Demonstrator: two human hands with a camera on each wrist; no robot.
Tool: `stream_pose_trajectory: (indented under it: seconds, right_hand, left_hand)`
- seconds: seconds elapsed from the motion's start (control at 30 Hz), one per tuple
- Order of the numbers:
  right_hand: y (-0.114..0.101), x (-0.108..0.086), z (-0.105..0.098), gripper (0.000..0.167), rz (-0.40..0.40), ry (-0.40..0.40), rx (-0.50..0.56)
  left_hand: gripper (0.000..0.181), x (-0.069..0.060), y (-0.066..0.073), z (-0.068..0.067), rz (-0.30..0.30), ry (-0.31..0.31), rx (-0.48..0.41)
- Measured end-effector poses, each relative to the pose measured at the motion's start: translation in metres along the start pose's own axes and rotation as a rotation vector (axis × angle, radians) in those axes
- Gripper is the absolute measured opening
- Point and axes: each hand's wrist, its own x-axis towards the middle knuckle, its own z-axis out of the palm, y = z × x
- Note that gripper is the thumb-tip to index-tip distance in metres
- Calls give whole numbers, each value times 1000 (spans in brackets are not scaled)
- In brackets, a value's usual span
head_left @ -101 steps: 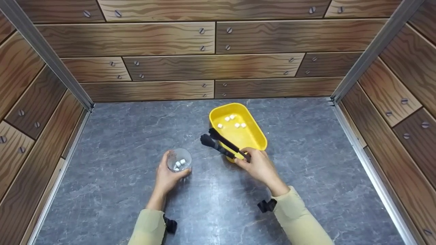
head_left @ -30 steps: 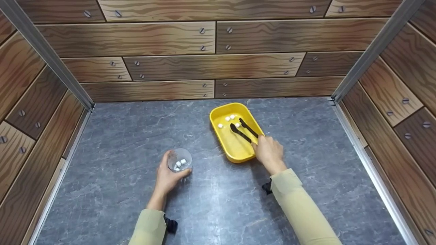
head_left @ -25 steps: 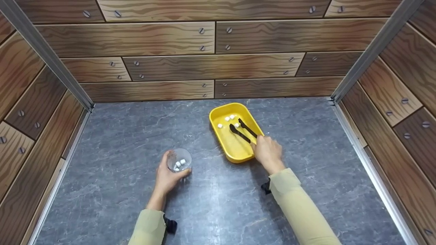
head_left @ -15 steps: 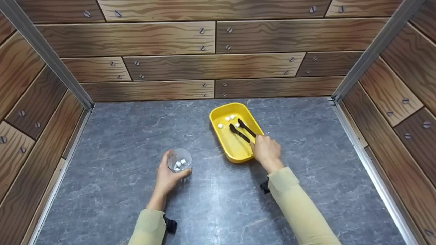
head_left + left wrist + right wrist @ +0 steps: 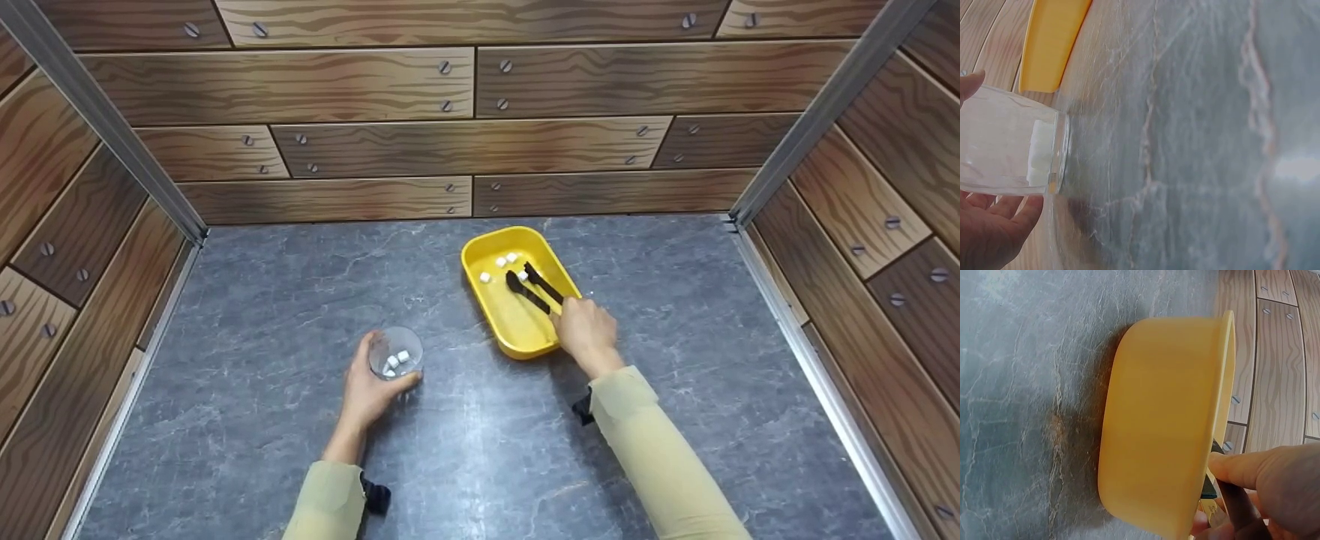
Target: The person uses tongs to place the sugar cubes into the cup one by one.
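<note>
Four white cubes (image 5: 501, 262) show in the yellow tray (image 5: 525, 337) on the worktop (image 5: 262, 315); one sits between the tips of the black tongs (image 5: 546, 283). Fingers of the right hand (image 5: 589, 330) grip the tongs; contact with the cube cannot be confirmed. Uneven closing may eject the cube sideways; excess pressure may slide the tray. Fingers of the left hand (image 5: 367, 394) curl round the clear cup (image 5: 394, 339) holding further cubes (image 5: 403, 356); a slack hold risks tipping it.

Tongs (image 5: 545, 284) in tray (image 5: 517, 326) — cup (image 5: 397, 339) left
</note>
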Motion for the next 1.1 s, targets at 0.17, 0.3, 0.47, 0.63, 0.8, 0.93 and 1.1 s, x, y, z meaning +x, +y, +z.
stream_pose_trajectory:
  seconds: [0.17,0.3,0.47,0.63,0.8,0.93,1.1]
  right_hand:
    - [1,1,-1,32,-4,-11,1]
    - [1,1,-1,32,3,-14,5]
    - [1,2,-1,31,17,-22,8]
    - [2,2,0,31,18,-20,7]
    - [3,3,0,29,14,-15,6]
    - [5,3,-1,28,10,-9,3]
    - [6,3,0,28,-1,1,1]
  left_hand:
    - [102,0,0,0,2,-3,3]
    - [103,0,0,0,-3,-3,5]
    - [105,-1,0,1,-7,2,16]
    - [105,0,-1,1,-9,-1,17]
    - [103,0,-1,1,-4,3,15]
    - [102,1,-1,2,-2,6,17]
    - [104,1,-1,0,-15,-1,20]
